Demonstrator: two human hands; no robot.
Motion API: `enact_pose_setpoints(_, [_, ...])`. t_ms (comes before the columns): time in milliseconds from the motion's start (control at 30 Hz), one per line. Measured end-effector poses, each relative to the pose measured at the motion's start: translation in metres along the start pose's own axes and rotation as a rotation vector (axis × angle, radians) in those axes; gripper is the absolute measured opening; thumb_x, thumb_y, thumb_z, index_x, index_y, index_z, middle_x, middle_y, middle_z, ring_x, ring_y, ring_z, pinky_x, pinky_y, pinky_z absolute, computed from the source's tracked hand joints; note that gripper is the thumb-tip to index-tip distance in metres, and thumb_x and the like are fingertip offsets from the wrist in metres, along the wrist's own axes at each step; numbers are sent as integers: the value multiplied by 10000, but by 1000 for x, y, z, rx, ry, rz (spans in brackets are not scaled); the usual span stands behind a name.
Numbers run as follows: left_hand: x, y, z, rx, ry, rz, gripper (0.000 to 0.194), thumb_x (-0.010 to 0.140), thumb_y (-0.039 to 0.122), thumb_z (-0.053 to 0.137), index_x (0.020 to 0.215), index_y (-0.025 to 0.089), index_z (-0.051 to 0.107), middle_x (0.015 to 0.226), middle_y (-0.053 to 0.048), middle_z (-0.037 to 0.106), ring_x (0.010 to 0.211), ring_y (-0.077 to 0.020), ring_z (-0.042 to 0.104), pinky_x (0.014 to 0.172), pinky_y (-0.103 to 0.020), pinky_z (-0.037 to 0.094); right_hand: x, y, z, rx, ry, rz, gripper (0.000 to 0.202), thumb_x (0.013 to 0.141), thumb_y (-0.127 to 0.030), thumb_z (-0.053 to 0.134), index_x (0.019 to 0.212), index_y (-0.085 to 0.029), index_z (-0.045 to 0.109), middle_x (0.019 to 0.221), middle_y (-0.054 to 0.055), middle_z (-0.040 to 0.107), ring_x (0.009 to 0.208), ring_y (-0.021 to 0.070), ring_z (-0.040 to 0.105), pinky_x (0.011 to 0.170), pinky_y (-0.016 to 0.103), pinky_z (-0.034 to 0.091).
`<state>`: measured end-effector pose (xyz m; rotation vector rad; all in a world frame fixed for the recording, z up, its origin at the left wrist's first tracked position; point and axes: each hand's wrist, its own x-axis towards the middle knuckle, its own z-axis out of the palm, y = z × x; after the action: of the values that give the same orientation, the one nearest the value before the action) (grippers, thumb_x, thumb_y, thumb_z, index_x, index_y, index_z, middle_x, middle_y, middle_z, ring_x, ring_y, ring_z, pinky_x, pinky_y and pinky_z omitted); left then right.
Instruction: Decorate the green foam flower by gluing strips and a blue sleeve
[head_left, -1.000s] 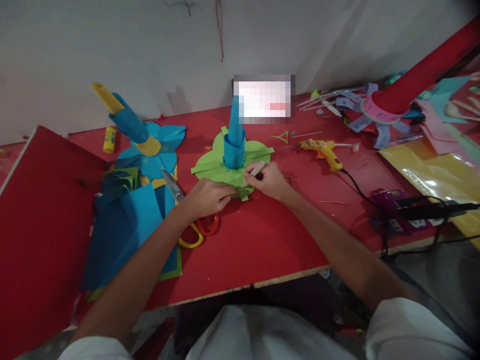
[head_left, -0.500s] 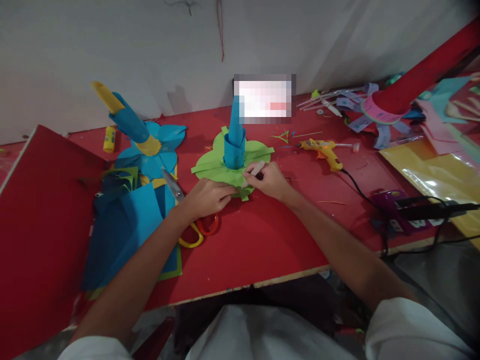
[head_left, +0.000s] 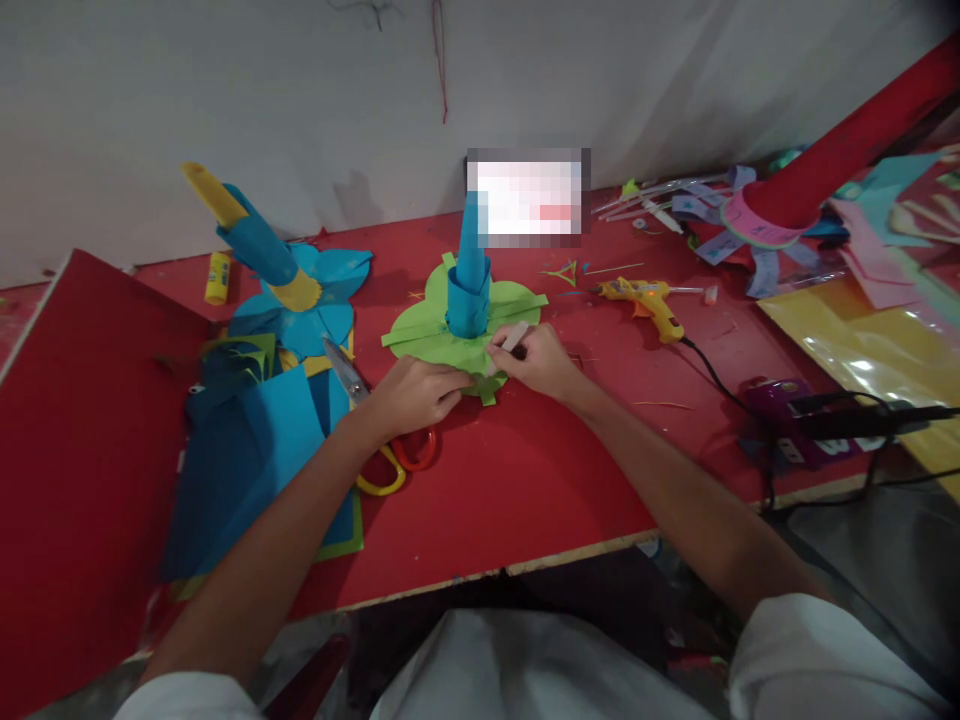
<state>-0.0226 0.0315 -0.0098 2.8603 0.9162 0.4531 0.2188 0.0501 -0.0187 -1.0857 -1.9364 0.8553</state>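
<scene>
A green paper flower shape (head_left: 427, 338) lies on the red table, with a rolled blue paper tube (head_left: 469, 290) standing upright at its middle. My right hand (head_left: 540, 365) is closed on a small pale strip (head_left: 515, 336) at the flower's right front edge. My left hand (head_left: 420, 395) rests at the front edge of the flower, fingers together and pointing right; what they hold, if anything, is hidden. Scissors (head_left: 382, 470) with yellow and red handles lie partly under my left hand and wrist.
Left are a blue paper flower (head_left: 330, 282), a glue stick (head_left: 217, 278), blue sheets (head_left: 262, 430) and a slanted red board (head_left: 90, 450). Right are a yellow glue gun (head_left: 645, 300) with a black cord, a purple box (head_left: 780, 400) and a red tube (head_left: 855, 150). A blurred screen (head_left: 529, 190) stands behind.
</scene>
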Motion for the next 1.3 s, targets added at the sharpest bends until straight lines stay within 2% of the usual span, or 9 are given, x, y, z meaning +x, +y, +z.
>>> enact_pose_setpoints(167, [1,0,-1,-27,-4,-24,350,942,156,491,1081,243,800,967,-3,824,772,-157,736,622,-252,470,0,-2,0,-30,37,-3,271,903,-365,578,701,-198,647,628,1,644,593,133,531,602,283,373])
enact_pose_setpoints(600, [2,2,-3,-56,-18,-62,381,928,150,468,1076,238,807,951,-20,824,757,-155,734,631,-248,485,-1,-1,2,-10,-3,14,306,919,-441,595,760,-194,684,643,4,675,590,134,555,561,274,359])
enact_pose_setpoints(967, [3,2,-2,-51,-10,-55,354,918,138,492,1057,230,805,955,-17,825,749,-160,734,626,-252,472,-1,-1,1,0,18,2,287,906,-402,595,727,-191,670,643,10,676,602,133,561,577,271,366])
enact_pose_setpoints(1300, [1,1,-3,-35,-7,-52,381,924,155,484,1122,244,797,960,-23,823,722,-157,724,590,-255,452,-1,0,3,1,3,-9,291,910,-416,593,736,-194,667,615,-1,655,565,126,540,552,270,355])
